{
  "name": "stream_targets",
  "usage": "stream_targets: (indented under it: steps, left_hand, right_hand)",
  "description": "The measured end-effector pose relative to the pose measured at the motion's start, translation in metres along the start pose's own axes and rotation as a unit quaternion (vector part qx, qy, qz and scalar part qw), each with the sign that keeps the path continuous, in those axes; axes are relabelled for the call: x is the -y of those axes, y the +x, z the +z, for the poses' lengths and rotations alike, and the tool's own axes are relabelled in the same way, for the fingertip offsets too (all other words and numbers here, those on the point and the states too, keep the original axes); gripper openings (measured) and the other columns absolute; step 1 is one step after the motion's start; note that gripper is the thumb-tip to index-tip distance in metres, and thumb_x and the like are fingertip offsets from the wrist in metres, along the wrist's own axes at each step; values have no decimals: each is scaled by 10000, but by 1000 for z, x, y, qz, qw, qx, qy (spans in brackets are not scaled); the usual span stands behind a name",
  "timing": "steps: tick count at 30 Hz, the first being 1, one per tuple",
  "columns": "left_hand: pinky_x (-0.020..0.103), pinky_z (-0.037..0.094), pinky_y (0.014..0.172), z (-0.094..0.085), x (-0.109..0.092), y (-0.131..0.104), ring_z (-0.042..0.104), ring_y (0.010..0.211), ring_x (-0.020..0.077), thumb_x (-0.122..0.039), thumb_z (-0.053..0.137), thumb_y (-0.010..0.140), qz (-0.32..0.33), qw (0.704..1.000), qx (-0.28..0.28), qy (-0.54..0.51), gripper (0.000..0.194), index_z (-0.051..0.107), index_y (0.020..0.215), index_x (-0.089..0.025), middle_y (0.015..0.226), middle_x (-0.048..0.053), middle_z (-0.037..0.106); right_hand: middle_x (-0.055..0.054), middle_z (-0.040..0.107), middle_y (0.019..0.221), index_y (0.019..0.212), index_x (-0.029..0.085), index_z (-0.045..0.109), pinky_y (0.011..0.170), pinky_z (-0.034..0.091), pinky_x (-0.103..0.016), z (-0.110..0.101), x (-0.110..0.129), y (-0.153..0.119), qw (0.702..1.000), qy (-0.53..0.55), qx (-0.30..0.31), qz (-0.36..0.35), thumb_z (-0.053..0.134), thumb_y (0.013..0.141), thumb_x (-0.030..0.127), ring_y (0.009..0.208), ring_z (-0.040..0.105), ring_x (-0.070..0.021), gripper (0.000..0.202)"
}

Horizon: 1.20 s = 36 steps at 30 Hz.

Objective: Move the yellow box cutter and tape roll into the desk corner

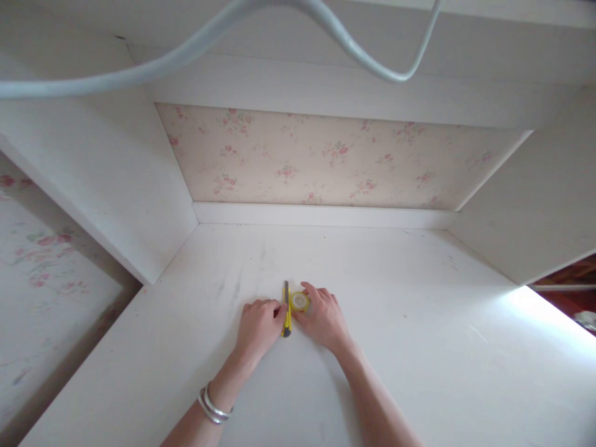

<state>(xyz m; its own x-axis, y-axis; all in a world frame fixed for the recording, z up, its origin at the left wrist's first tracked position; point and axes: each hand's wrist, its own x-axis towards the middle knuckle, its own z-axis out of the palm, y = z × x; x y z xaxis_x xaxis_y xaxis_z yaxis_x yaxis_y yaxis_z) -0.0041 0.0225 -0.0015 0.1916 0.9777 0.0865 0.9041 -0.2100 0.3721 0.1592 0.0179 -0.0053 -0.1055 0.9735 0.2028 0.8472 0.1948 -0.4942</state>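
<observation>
A yellow and dark grey box cutter points away from me on the white desk, near the middle of the view. My left hand is closed, with curled fingers and the thumb against the cutter's left side. Just right of the cutter is a small roll of clear, yellowish tape, its round side facing up. My right hand grips this roll from the right, thumb on the near side and index finger curved round the far side. The roll and the cutter are side by side, almost touching.
The white desk top has dark smudges left of centre. White side panels and flowered wallpaper enclose its back. A pale cable hangs across the top of the view. Two silver bangles circle my left wrist.
</observation>
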Motion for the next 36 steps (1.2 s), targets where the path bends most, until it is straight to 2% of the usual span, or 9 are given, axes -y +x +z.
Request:
stream_targets:
  steps: [6,11,13,16,19,22,25,29,36]
  left_hand:
    - [276,296,666,-3,-1,0,587,691,156,-391,345,899,-8,1000,3,0,421,633,654,-207,714,21,674]
    - [289,308,673,-4,-3,-1,584,660,168,-509,349,869,-9,1000,6,-4,475,624,626,-207,667,19,664]
    - [303,310,685,-3,-4,-2,580,661,179,-545,354,850,-4,1000,5,11,492,617,611,-206,647,22,655]
    - [313,309,688,-2,-6,-3,576,681,189,-547,371,837,7,999,10,32,479,607,598,-206,644,27,648]
    - [317,308,691,-1,-7,-3,575,695,191,-512,378,840,13,999,14,43,451,606,603,-203,664,34,649]
    - [320,307,690,-1,-9,-3,576,700,191,-475,364,853,14,999,18,47,433,611,624,-202,682,39,653]
    - [319,311,695,-4,-11,-3,582,721,192,-454,368,853,8,998,24,52,419,606,626,-196,700,47,660]
    - [315,316,702,-7,-14,-4,585,729,191,-441,373,853,2,999,26,47,411,600,618,-192,695,46,661]
    - [316,340,719,-10,-22,-5,600,712,192,-419,380,841,-25,998,31,55,407,625,615,-187,707,60,679]
  right_hand:
    - [-42,639,1040,1218,245,453,877,358,-356,4,0,0,1000,18,-15,1,632,698,299,1012,517,-241,552]
    - [-49,628,1020,1184,236,463,804,433,-341,2,-15,-1,993,76,-77,38,599,718,336,898,555,-208,495]
    - [-55,620,1027,1179,236,468,784,450,-349,-8,-37,-5,989,81,-109,56,588,724,384,853,563,-198,494]
    - [-59,630,995,1157,234,490,751,459,-361,-37,-88,-19,977,62,-165,117,608,693,482,794,565,-197,539]
    - [-56,640,975,1139,242,497,653,466,-332,-73,-139,-40,946,57,-224,229,617,661,559,741,567,-194,586]
    - [-62,625,1039,1170,253,484,633,455,-326,-100,-173,-62,922,10,-281,267,602,670,580,759,575,-203,609]
    - [-73,627,1031,1204,237,471,668,449,-348,-108,-191,-77,929,-33,-274,247,594,658,588,791,570,-223,661]
    - [-56,643,994,1207,237,464,766,421,-390,-98,-207,-87,948,-60,-210,233,555,658,600,902,548,-255,664]
    - [-24,636,1036,1221,274,436,895,330,-446,-91,-209,-88,957,-78,-173,220,531,686,541,1020,515,-263,606]
